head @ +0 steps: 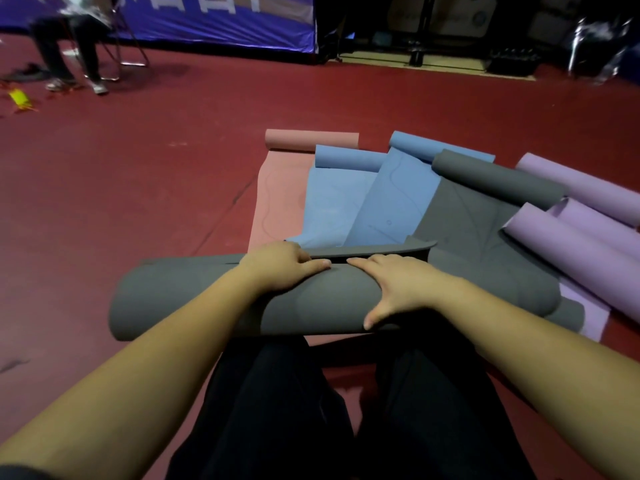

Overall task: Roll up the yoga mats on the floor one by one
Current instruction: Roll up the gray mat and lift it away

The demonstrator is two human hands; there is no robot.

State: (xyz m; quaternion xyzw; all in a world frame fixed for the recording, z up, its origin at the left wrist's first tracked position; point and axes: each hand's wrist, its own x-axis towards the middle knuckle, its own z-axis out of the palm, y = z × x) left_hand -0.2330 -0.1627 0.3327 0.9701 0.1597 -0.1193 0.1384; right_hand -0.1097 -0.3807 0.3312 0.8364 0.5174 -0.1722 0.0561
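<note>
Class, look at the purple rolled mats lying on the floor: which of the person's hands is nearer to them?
Right. The right hand rests on the grey roll nearer the purple rolled mats; the left hand sits further away, toward the pink mat.

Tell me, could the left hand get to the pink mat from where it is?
Probably yes: the left hand rests on the grey roll, and the pink mat lies flat just beyond it with nothing between.

A rolled mat lies crosswise nearest the person, with part-unrolled mats side by side behind it.
</note>
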